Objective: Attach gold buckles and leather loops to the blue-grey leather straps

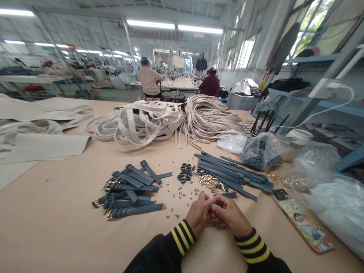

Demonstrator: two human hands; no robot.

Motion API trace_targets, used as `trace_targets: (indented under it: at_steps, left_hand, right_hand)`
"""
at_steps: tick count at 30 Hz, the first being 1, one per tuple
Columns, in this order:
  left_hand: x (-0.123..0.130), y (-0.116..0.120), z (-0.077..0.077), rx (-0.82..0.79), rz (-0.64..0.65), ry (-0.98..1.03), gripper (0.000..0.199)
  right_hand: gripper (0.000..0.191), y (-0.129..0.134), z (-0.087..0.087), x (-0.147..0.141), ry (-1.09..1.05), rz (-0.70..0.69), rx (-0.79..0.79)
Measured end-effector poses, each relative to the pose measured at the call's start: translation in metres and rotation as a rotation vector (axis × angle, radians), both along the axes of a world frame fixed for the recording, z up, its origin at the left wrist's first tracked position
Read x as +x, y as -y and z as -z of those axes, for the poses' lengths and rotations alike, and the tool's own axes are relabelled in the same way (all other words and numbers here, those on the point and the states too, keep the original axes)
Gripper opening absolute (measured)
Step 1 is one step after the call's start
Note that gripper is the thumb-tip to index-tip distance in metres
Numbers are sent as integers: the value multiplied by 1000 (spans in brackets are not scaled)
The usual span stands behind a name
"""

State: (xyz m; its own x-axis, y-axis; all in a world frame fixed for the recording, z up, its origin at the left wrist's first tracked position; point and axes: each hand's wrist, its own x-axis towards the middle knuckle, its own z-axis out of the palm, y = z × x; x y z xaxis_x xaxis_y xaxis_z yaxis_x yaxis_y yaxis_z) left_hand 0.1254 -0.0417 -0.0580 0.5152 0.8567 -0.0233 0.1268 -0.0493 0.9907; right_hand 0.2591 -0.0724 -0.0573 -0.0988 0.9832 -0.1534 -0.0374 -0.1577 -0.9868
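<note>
My left hand and my right hand meet near the table's front, fingers pinched together. Whatever they pinch is small, dark and mostly covered by the fingers, so its kind cannot be told. Just beyond my right hand shows the end of a dark strap. Past my fingertips lie a heap of gold buckles and a cluster of small dark loops. Short dark bits are scattered left of my hands. Farther left sits a pile of buckled dark straps.
Flat dark strips lie at the right, with a patterned phone and plastic bags beyond. Beige strap bundles and white looped straps cover the back. Beige sheets lie left. Two people sit farther off.
</note>
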Motion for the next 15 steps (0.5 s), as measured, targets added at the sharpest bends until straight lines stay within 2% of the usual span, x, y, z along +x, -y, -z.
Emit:
trace_targets:
  at_steps: [4,9,13,15]
  left_hand:
    - [-2,-5,9,3,61,13,25]
    - [-2,-12,10,-131,121,130,24]
    - [-3,-14,5,-193,135,138,25]
    - [-4,-15,5,-195,146,119,26]
  right_hand:
    - [27,-4,-2,0,148,12,94]
    - [19,7,-16,9,281,-40,192]
    - [18,13,-29,33,697,222,389]
    - [21,14,-35,46,906,239,491]
